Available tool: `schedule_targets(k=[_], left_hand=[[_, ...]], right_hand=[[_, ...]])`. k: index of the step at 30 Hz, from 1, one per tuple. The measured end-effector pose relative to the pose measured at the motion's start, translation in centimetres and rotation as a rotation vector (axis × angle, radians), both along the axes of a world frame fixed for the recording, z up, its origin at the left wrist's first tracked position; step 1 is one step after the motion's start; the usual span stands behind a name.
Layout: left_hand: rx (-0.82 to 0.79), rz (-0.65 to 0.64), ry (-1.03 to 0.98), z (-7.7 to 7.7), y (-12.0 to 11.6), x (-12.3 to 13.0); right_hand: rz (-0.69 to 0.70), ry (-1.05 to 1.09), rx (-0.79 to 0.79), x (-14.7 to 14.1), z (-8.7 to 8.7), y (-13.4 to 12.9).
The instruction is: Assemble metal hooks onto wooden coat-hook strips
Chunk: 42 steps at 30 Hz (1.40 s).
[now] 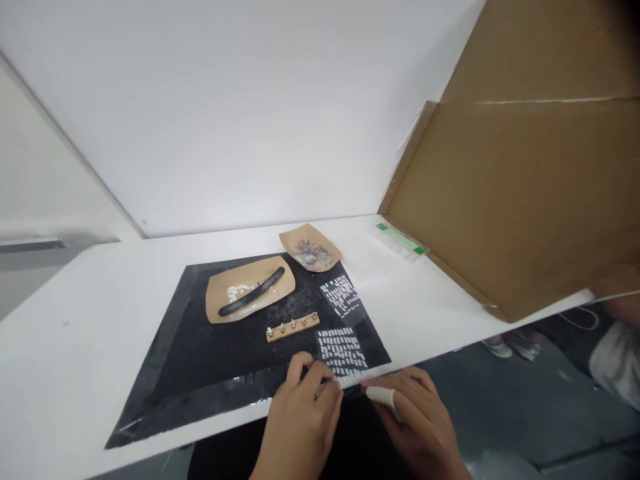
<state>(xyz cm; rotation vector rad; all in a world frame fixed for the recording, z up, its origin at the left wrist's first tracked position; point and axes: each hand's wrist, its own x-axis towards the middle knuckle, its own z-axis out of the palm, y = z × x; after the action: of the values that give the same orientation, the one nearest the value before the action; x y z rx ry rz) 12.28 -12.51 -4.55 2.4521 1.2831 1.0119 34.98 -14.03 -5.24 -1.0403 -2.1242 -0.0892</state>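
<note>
At the table's front edge my left hand (307,413) is closed, fingertips curled together beside the near sheet of small white pieces (341,350). Anything in its grip is too small or hidden to name. My right hand (417,417) is closed too, just right of that sheet's lower corner, with a white covering on one finger. What its fingertips pinch, if anything, I cannot make out. Beyond them lies a second sheet of white pieces (340,295). Left of the sheets is a narrow tan strip (293,327) with several small metal parts standing on it.
A black mat (185,347) covers part of the white table (65,347). On it sits a paper tray (216,283) holding white bits and a dark curved stick (253,292). Another tray (295,238) holds mixed small pieces. A green-marked clear packet (401,239) lies beside a large cardboard panel (530,180).
</note>
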Motion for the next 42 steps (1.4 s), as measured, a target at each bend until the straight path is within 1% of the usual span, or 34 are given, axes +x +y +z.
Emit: schedule_targets(k=[8,12,17,20,23,27,30,34,37,39,42], left_hand=[[-0.056,0.011,-0.013,0.5,0.0,-0.1],[-0.076,0.011,-0.022,0.7,0.2,0.0],[-0.053,0.005,-0.027,0.9,0.3,0.0],[-0.047,0.003,-0.09,1.0,0.4,-0.3],[-0.064,0.024,-0.206,1.1,0.6,-1.1],[-0.113,0.101,-0.329,1.4,1.0,-2.4],[-0.128,0.104,-0.323,1.5,1.2,-2.9],[-0.117,0.004,-0.229,1.1,1.1,-2.5],[-0.12,-0.035,-0.171,0.8,1.0,-2.0],[-0.133,-0.035,-0.175,0.8,1.0,-1.9],[-0.17,-0.002,-0.252,1.1,1.1,-2.2]], right_hand=[[-0.006,-0.036,0.027,0.0,0.6,0.1],[-0.009,-0.065,0.033,0.1,0.6,0.2],[-0.019,-0.096,0.027,0.0,0.5,0.5],[-0.074,-0.078,0.031,-0.3,0.8,0.5],[-0.133,-0.047,0.026,-0.6,1.1,0.5],[-0.174,-0.033,0.004,-0.8,1.6,0.6],[-0.157,-0.012,-0.026,-0.6,1.8,0.7],[-0.101,-0.017,-0.054,-0.4,1.8,0.8],[-0.061,-0.006,-0.061,-0.5,1.9,0.9],[-0.056,0.023,-0.058,-0.7,1.9,0.8],[-0.061,0.014,-0.057,-0.6,1.9,0.7]])
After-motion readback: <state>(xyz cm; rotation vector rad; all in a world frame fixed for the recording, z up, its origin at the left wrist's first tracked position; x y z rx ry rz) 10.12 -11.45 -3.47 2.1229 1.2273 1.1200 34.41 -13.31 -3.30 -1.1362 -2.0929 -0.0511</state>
